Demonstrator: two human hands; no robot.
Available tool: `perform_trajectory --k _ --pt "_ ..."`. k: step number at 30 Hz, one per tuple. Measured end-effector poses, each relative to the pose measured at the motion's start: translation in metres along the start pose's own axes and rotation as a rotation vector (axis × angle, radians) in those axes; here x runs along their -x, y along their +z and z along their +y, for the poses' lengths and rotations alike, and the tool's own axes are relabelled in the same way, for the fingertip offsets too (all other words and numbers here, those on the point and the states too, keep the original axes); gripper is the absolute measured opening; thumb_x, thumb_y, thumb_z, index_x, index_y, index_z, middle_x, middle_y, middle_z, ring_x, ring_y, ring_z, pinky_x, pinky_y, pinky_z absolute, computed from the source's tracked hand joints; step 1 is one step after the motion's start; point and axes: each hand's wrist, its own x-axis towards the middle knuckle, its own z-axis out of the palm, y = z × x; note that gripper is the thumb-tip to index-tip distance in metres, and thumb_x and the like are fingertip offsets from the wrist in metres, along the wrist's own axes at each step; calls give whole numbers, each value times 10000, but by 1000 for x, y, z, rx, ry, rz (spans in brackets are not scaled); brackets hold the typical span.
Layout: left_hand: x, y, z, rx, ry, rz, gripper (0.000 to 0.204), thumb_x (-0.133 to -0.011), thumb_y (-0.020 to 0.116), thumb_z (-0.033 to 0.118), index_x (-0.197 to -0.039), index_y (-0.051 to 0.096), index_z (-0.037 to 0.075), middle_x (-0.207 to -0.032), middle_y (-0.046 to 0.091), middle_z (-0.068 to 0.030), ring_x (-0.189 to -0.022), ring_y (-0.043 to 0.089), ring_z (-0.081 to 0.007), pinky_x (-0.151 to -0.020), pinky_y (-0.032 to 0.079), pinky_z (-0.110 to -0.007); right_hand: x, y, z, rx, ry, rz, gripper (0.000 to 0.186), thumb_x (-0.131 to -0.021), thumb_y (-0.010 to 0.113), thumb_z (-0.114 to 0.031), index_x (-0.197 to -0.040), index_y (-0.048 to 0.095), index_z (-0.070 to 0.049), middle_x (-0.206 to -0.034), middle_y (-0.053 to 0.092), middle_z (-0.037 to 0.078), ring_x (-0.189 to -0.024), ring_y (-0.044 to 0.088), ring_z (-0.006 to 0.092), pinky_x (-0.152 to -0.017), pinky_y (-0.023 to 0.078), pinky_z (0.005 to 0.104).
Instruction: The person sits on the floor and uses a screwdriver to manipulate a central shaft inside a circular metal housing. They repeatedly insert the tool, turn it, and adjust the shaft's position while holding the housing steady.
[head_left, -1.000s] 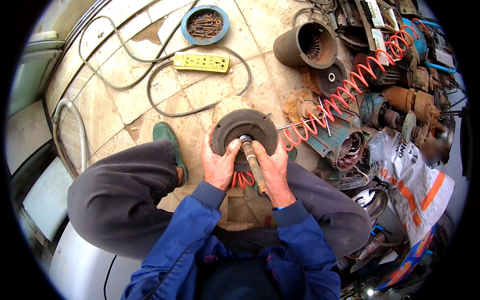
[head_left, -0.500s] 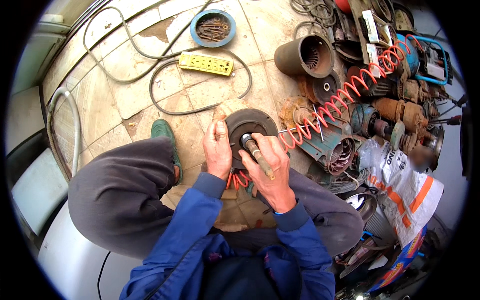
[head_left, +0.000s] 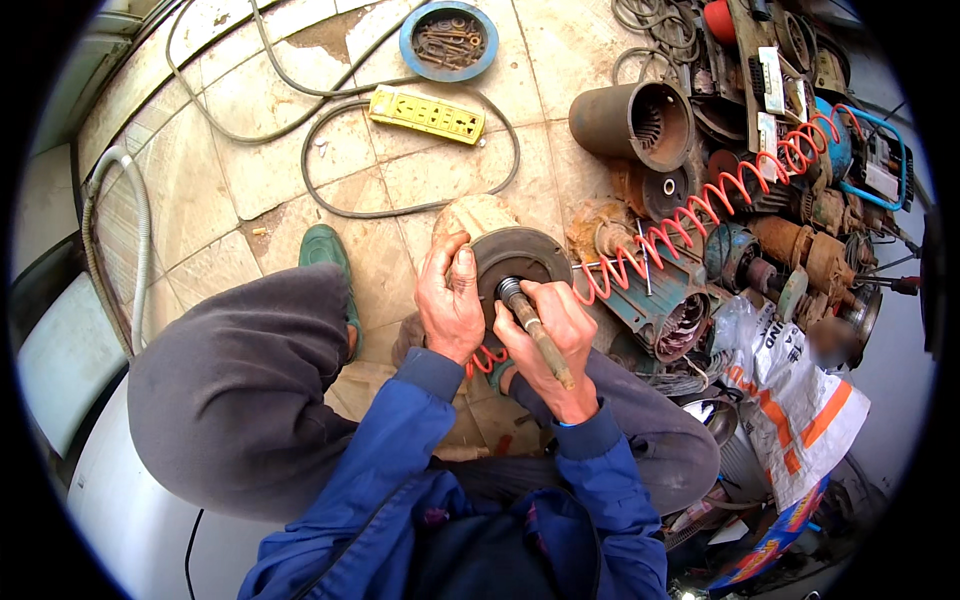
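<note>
Between my knees is a dark round metal flange (head_left: 548, 252), with a worn brown shaft (head_left: 540, 350) standing out of its centre, tilted toward me. A shiny ring (head_left: 510, 288) circles the shaft where it meets the flange. My left hand (head_left: 450, 305) is closed on the flange's left edge, thumb up and fingertips partly hidden. Around the shaft near the ring, my right hand (head_left: 555, 345) is closed, thumb on one side and bent fingers on the other. Behind the flange shows a pale tan rounded piece (head_left: 475, 215), mostly covered.
A yellow power strip (head_left: 427, 115) and a blue bowl of bolts (head_left: 449, 42) lie ahead on the tiles. To the right are a motor housing (head_left: 640, 125), a green motor casing (head_left: 655, 305), a red coiled hose (head_left: 690, 215) and a white sack (head_left: 795, 400).
The whole view has shifted a little. My right fingers, earlier stretched toward the flange beside the shaft, are now more bent around it. The left hand keeps its hold on the edge.
</note>
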Motion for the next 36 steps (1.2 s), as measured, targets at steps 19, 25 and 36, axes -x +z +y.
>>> perform_trajectory --k 19,25,36 --pt "1 1 6 2 -38 -15 384 -1073 587 299 -1224 681 -41 -1224 686 -210 -1187 629 -343 -1046 477 -431 2 -6 -2 -43 30 -41 326 -774 843 -45 -1055 699 38 -887 649 153 -764 678 332 -667 558 402" --pt "2 0 4 2 -26 10 394 -1077 579 306 -1223 680 -46 -1227 688 -209 -1181 635 -333 -1035 481 -417 0 -4 -1 -8 6 -75 324 -777 834 -26 -1062 696 40 -896 643 153 -775 674 324 -674 555 400" --pt "1 4 3 37 -32 18 362 -1069 592 281 -1212 681 -40 -1208 695 -204 -1164 646 -342 -1032 486 -423 1 -4 -4 -29 50 -34 327 -771 842 -8 -1054 693 61 -892 655 168 -754 683 333 -669 560 391"
